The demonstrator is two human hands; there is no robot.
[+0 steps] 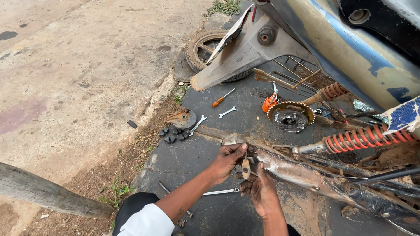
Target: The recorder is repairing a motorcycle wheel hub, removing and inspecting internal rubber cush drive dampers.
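Observation:
My left hand (227,159) and my right hand (259,185) meet at the rear end of a dirty motorcycle swingarm (306,172). Between the fingers sits a small metal axle-adjuster part (245,167), gripped from both sides. The left hand comes in from the left, the right hand from below. A rusty chrome exhaust end (232,139) lies just above the left hand. A spanner (221,191) lies on the dark paving under the hands.
A sprocket hub (290,117), orange shock springs (365,137), an orange bottle (269,104), a screwdriver (223,98), two spanners (197,124), a rusty plate (181,118), small black rubber blocks (174,134), a wheel (205,46) and a wooden log (48,194) lie around.

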